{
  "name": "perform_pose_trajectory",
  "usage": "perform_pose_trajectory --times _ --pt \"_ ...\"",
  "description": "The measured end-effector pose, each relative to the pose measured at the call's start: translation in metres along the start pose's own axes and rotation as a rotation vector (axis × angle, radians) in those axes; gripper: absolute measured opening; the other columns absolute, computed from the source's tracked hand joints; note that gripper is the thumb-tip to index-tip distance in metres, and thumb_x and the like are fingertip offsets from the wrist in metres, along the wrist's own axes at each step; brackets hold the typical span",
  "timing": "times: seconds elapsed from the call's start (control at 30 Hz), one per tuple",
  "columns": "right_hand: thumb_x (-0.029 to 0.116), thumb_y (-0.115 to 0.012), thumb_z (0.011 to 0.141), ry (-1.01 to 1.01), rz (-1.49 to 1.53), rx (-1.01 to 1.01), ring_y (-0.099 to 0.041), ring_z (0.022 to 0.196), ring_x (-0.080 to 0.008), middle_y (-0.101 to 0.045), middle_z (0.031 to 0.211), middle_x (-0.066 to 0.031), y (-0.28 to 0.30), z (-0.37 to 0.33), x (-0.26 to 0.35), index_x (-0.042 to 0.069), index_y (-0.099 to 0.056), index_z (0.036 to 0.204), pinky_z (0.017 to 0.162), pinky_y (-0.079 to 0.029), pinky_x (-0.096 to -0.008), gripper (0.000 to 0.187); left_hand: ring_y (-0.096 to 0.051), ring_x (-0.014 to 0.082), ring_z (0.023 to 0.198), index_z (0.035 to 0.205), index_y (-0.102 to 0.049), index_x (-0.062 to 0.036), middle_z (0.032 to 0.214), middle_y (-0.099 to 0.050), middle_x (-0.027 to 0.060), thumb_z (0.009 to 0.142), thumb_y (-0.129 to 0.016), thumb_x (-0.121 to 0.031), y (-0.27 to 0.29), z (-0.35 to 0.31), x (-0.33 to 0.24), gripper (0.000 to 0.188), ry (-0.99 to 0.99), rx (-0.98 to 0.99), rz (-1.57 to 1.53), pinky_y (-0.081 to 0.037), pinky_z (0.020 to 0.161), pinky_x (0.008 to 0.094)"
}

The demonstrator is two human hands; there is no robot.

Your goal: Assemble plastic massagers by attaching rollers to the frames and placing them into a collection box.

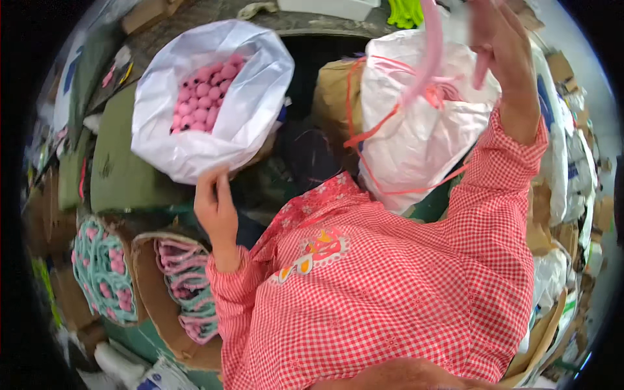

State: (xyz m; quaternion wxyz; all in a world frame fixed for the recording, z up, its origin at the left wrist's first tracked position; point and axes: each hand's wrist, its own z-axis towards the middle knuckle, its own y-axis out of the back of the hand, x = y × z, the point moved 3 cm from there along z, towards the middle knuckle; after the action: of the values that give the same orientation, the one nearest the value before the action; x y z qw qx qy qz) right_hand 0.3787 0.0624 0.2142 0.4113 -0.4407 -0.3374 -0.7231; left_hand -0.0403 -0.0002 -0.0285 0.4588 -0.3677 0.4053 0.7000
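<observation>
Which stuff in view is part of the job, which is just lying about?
Likely in the job:
- ball bag, left hand at its rim
- pink balls
- pink strand beside right hand
- strand bag

Likely lying about:
- neon-green bundle
- white tray

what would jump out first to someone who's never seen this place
Probably the pink balls in the open white bag at upper left, with the left hand at its near edge. Next, the red checked smock filling the lower middle. Then the pink strand at upper right, beside the right hand.
</observation>
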Motion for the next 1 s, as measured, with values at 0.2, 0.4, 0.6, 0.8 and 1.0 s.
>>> perform_pose_trajectory --times 0.2,0.4,0.6,0.8,1.0 --pt "0.036 -0.049 0.098 -0.641 -0.034 1.197 -0.052 0.054 -0.0103 -0.057 0.073 -0.0014 -0.187 -0.068 -0.056 0.008 -0.060 0.105 0.044 -0.041 -0.0242 0.031 -0.053 0.0217 0.116 0.143 -0.038 -0.0031 0.127 -0.056 0.0116 0.103 -0.039 -0.038 -0.015 0.036 -0.025 0.053 0.142 0.009 -0.636 -0.039 0.098 0.0348" --pt "0.032 -0.043 0.100 -1.208 0.503 1.798 -0.024 0.041 -0.0029 -0.027 0.055 0.0071 -0.295 -0.194 -0.117 0.015 -0.038 0.072 0.034 -0.019 -0.0212 0.033 -0.045 0.0278 0.126 0.144 -0.033 -0.0036 0.139 -0.044 0.0114 0.096 -0.045 -0.053 0.016 0.004 0.027 0.070 0.284 -0.127 -0.950 -0.036 0.106 0.0400" --pt "0.025 -0.049 0.096 0.050 0.099 1.886 -0.056 0.068 -0.0235 -0.057 0.075 -0.0066 -0.344 -0.198 -0.107 0.007 -0.060 0.094 0.065 -0.047 -0.0363 0.021 -0.043 0.0094 0.065 0.103 -0.048 -0.0093 0.073 -0.038 -0.0039 0.101 -0.048 -0.032 0.049 -0.012 0.038 0.023 0.239 -0.201 -1.481 -0.045 0.073 0.0303" --pt "0.026 -0.058 0.089 0.600 -0.651 1.152 -0.063 0.089 -0.0321 -0.067 0.101 -0.0135 -0.402 -0.065 -0.144 0.010 -0.061 0.107 0.076 -0.048 -0.0409 0.025 -0.029 0.0042 0.052 0.111 -0.050 -0.0111 0.065 -0.032 -0.0043 0.103 -0.044 -0.020 0.095 -0.021 0.026 0.013 0.266 -0.435 -1.267 -0.027 0.046 0.0183" --pt "0.032 -0.049 0.094 0.664 -0.811 1.283 -0.063 0.099 -0.0335 -0.066 0.114 -0.0134 -0.442 -0.080 -0.220 0.017 -0.059 0.126 0.085 -0.048 -0.0389 0.037 -0.026 0.0039 0.049 0.123 -0.046 -0.0134 0.061 -0.031 -0.0052 0.105 -0.038 -0.032 0.088 -0.022 0.015 0.028 0.399 -0.453 -1.028 -0.023 0.045 0.0189"
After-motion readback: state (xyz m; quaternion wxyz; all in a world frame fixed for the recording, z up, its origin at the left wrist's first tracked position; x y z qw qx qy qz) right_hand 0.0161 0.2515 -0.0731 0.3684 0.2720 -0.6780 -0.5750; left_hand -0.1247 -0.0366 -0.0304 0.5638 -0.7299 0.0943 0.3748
